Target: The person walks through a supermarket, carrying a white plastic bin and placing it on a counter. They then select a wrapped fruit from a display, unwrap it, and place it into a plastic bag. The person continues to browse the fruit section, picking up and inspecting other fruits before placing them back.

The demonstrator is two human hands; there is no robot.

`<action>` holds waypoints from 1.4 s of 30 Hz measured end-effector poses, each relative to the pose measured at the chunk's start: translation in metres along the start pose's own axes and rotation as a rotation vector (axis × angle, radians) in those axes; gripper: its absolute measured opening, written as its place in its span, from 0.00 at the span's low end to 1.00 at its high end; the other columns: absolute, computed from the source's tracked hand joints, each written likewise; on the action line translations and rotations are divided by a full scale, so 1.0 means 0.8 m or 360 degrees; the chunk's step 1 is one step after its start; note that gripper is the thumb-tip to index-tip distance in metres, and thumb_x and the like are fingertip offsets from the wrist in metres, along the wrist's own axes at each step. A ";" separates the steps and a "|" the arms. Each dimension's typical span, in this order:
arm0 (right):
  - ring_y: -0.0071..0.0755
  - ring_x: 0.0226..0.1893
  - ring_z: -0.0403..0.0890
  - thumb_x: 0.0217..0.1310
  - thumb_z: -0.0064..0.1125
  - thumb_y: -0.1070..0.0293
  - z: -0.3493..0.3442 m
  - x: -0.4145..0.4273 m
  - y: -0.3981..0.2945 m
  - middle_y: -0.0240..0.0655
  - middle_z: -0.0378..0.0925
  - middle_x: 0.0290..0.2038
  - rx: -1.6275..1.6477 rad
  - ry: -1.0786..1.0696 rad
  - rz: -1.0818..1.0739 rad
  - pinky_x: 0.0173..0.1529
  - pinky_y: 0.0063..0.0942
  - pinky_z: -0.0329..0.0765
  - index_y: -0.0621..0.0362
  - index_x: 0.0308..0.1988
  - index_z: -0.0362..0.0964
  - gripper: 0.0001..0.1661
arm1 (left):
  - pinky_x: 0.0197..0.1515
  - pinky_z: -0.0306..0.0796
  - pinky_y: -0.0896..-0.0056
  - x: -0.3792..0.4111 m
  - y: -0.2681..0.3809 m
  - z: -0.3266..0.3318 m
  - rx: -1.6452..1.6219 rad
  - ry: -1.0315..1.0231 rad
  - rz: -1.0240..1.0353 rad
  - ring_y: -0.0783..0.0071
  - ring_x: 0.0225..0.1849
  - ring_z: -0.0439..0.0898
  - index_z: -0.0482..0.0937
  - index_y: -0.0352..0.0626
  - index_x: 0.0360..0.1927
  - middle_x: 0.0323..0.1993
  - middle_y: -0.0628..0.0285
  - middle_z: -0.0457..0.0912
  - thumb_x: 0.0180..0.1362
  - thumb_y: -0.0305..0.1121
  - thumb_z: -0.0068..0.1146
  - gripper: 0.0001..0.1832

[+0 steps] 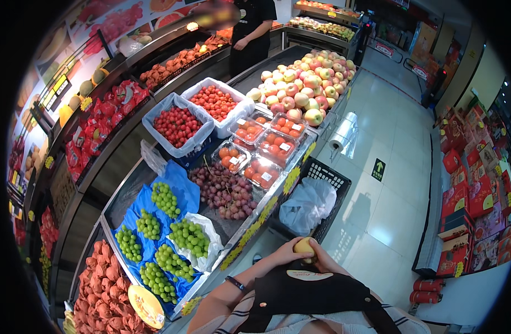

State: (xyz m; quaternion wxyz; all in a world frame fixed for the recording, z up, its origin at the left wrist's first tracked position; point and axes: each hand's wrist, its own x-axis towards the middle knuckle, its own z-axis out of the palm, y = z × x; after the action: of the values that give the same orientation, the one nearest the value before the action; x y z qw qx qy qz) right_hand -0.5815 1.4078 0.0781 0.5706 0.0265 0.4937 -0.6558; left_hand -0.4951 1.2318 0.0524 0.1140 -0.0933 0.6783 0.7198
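A yellow round fruit is held close in front of my black apron, partly covered by fingers. My left hand grips it from the left, and a dark band circles that wrist. From the other side my right hand closes on the same fruit. Whether it is an apple or a pear I cannot tell. Just beyond my hands, a black plastic crate on the floor contains crumpled translucent plastic bags.
Left of me, a display stand holds green grapes, red grapes, boxed tomatoes and apples. A bag roll hangs at its edge. Gift boxes line the right side. Another person stands behind the stand.
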 end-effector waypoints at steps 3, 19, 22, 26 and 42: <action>0.36 0.51 0.82 0.76 0.47 0.40 -0.007 0.007 0.003 0.40 0.79 0.56 -0.0003 -0.0044 -0.0006 0.53 0.38 0.81 0.54 0.66 0.65 0.34 | 0.65 0.71 0.64 0.000 -0.002 -0.001 0.0033 0.0001 -0.0028 0.66 0.62 0.77 0.67 0.40 0.71 0.61 0.54 0.78 0.56 0.51 0.75 0.45; 0.36 0.45 0.85 0.75 0.52 0.42 -0.010 0.015 0.004 0.37 0.81 0.48 0.0049 -0.0043 -0.0048 0.41 0.40 0.86 0.50 0.61 0.67 0.29 | 0.66 0.70 0.64 0.009 -0.014 -0.011 0.0280 0.0037 0.0001 0.63 0.63 0.77 0.61 0.37 0.74 0.63 0.50 0.76 0.60 0.52 0.70 0.47; 0.37 0.47 0.84 0.73 0.53 0.42 -0.012 0.013 0.003 0.38 0.80 0.50 0.0014 -0.0019 -0.0034 0.42 0.41 0.86 0.49 0.60 0.67 0.28 | 0.45 0.78 0.66 0.031 0.008 -0.068 -0.0181 0.0373 -0.0025 0.66 0.43 0.83 0.34 0.37 0.79 0.49 0.50 0.82 0.67 0.47 0.64 0.55; 0.38 0.50 0.83 0.72 0.54 0.40 -0.018 0.014 0.007 0.39 0.80 0.50 0.0033 0.0015 0.0009 0.45 0.43 0.85 0.50 0.60 0.65 0.31 | 0.43 0.75 0.71 0.048 0.095 -0.211 0.0126 0.1198 0.0541 0.74 0.42 0.82 0.48 0.40 0.78 0.45 0.53 0.84 0.70 0.44 0.58 0.42; 0.34 0.46 0.85 0.74 0.53 0.43 -0.011 0.015 0.003 0.36 0.80 0.49 0.0088 -0.0014 0.0016 0.42 0.38 0.87 0.50 0.61 0.67 0.28 | 0.57 0.73 0.68 0.021 -0.022 -0.017 -0.0166 0.0116 -0.0337 0.69 0.52 0.80 0.77 0.35 0.62 0.53 0.55 0.83 0.74 0.61 0.44 0.36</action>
State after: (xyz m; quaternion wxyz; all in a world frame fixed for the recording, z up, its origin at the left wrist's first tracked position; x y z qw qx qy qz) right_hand -0.5887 1.4057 0.0651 0.5750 0.0419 0.4727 -0.6665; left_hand -0.5063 1.2195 0.0299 0.1596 -0.1962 0.6300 0.7342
